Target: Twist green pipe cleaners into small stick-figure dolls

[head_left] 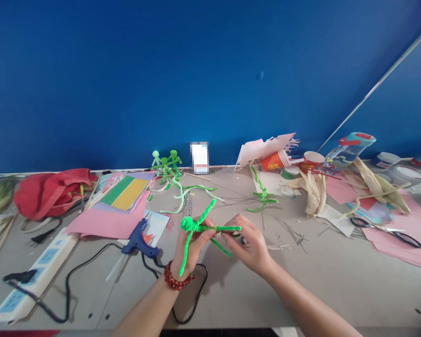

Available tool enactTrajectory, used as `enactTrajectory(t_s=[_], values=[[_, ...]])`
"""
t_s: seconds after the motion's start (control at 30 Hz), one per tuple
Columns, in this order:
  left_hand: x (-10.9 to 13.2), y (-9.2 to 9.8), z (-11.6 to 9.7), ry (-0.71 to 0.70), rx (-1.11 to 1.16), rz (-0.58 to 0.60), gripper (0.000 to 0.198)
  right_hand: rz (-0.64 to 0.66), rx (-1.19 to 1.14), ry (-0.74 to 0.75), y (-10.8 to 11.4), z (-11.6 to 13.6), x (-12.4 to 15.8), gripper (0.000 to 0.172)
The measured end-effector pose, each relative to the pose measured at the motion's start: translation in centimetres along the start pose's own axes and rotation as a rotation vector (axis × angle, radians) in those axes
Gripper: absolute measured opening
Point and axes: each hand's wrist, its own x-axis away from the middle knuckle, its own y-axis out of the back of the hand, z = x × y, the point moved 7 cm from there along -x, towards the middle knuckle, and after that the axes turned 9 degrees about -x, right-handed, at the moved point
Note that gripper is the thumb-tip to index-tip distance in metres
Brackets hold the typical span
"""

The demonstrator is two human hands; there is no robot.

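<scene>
A bright green pipe-cleaner figure is held over the middle of the table, its coiled round head to the left and its limbs sticking out. My left hand is closed around its body, thumb on top near the waist. With fingers pinched, my right hand grips a leg at the figure's right end. The other leg hangs down between the hands. Behind them lie loose pale green pipe cleaners and a partly twisted green pipe-cleaner piece. Several finished green figures stand near the wall.
At left are a blue glue gun with its cord, a white power strip, pink paper and a red bag. To the right lie scissors, dried husks, thin wires and an orange paper cup.
</scene>
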Motion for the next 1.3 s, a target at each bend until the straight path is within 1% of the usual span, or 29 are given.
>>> enactTrajectory(t_s=[0.2, 0.3, 0.43, 0.5, 0.57, 0.6, 0.7, 0.73, 0.8, 0.87, 0.93, 0.97, 1.1, 1.2, 1.3], values=[[0.0, 0.0, -1.3, -0.084, -0.165, -0.059, 0.010, 0.042, -0.061, -0.078, -0.5, -0.4, 0.2, 0.010], [0.0, -0.2, -1.7, -0.099, -0.195, -0.057, 0.009, 0.037, -0.067, -0.141, -0.5, -0.8, 0.5, 0.009], [0.2, 0.2, -0.9, -0.066, -0.190, -0.084, 0.011, 0.045, -0.077, -0.277, -0.6, -1.9, 0.9, 0.009], [0.1, 0.4, -0.3, -0.046, -0.158, -0.090, 0.012, 0.092, -0.081, -0.296, -0.7, -2.2, 1.0, 0.012], [0.0, 0.5, 0.2, -0.015, -0.086, -0.091, 0.013, 0.134, -0.060, -0.260, -0.6, -2.2, 0.9, 0.014], [-0.1, 0.5, 0.4, 0.008, -0.044, -0.089, 0.014, 0.131, -0.022, -0.224, -0.4, -2.1, 0.7, 0.013], [-0.4, 0.2, 0.9, 0.088, 0.062, -0.069, 0.015, 0.033, 0.173, -0.043, 0.9, -1.3, 0.3, 0.007], [-0.5, 0.1, 0.9, 0.110, 0.084, -0.060, 0.014, 0.005, 0.241, 0.039, 1.2, -0.8, 0.2, 0.011], [-0.6, -0.1, 1.1, 0.141, 0.113, -0.043, 0.013, -0.015, 0.356, 0.204, 1.3, 0.3, 0.3, 0.024], [-0.6, -0.2, 1.2, 0.164, 0.130, -0.029, 0.013, -0.008, 0.452, 0.315, 1.2, 1.1, 0.4, 0.037], [-0.5, -0.4, 1.4, 0.184, 0.148, -0.007, 0.012, 0.008, 0.514, 0.358, 1.0, 1.5, 0.5, 0.043], [-0.5, -0.5, 1.5, 0.193, 0.160, 0.003, 0.012, 0.026, 0.534, 0.365, 0.9, 1.6, 0.4, 0.043], [-0.5, -0.8, 1.6, 0.205, 0.186, 0.013, 0.012, 0.134, 0.563, 0.388, 0.3, 1.9, 0.3, 0.031], [-0.4, -0.8, 1.6, 0.201, 0.150, 0.009, 0.013, 0.176, 0.557, 0.398, 0.3, 1.9, 0.0, 0.023], [-0.4, -0.8, 1.3, 0.177, 0.094, 0.015, 0.012, 0.218, 0.538, 0.380, 0.3, 1.7, -0.2, 0.019]])
